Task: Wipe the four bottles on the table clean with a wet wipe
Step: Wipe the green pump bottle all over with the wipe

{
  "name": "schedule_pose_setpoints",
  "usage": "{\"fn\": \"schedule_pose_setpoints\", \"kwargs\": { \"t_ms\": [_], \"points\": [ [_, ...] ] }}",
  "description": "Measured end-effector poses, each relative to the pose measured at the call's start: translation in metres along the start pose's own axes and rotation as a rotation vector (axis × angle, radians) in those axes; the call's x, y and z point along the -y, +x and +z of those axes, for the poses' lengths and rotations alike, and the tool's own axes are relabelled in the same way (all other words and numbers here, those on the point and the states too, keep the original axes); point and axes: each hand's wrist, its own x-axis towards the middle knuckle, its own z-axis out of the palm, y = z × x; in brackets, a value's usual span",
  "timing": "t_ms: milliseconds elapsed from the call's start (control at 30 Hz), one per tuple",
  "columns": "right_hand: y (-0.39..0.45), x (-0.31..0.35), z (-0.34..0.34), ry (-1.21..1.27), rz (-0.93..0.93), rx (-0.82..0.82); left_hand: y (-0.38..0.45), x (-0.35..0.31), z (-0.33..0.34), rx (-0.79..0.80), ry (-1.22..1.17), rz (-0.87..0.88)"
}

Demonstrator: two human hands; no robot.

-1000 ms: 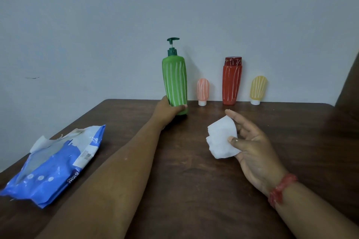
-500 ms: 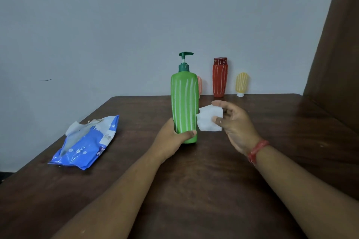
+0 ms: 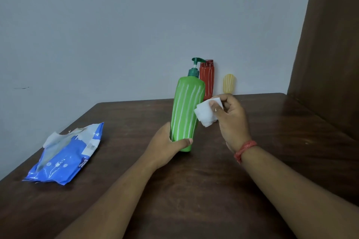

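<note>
A green pump bottle (image 3: 186,106) with white stripes leans slightly right in the middle of the brown table (image 3: 213,190). My left hand (image 3: 165,150) grips its lower part. My right hand (image 3: 231,120) pinches a folded white wet wipe (image 3: 206,113) whose edge touches the bottle's right side. Behind stand a red bottle (image 3: 208,81) and a small yellow bottle (image 3: 229,83) against the wall. The small pink bottle is hidden behind the green one.
An open blue wet-wipe pack (image 3: 68,153) lies on the table's left side near the edge. A grey wall rises right behind the table. A dark brown panel (image 3: 330,54) stands at the right.
My left hand pulled the green bottle from the back row toward me and tilted it. My right hand brought the wipe up against its right side.
</note>
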Motion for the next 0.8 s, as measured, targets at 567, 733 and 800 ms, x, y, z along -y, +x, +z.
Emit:
{"fn": "schedule_pose_setpoints", "kwargs": {
  "t_ms": [567, 733, 800],
  "points": [
    [0.003, -0.007, -0.016, -0.647, -0.457, 0.018, 0.001, -0.008, 0.014, -0.013, 0.206, 0.100],
    [0.015, -0.006, -0.026, -0.654, -0.487, -0.117, 0.000, -0.010, 0.015, 0.002, 0.256, 0.106],
    [0.017, -0.005, -0.031, -0.640, -0.448, -0.177, 0.000, -0.009, 0.016, 0.002, 0.281, 0.127]
  ]
}}
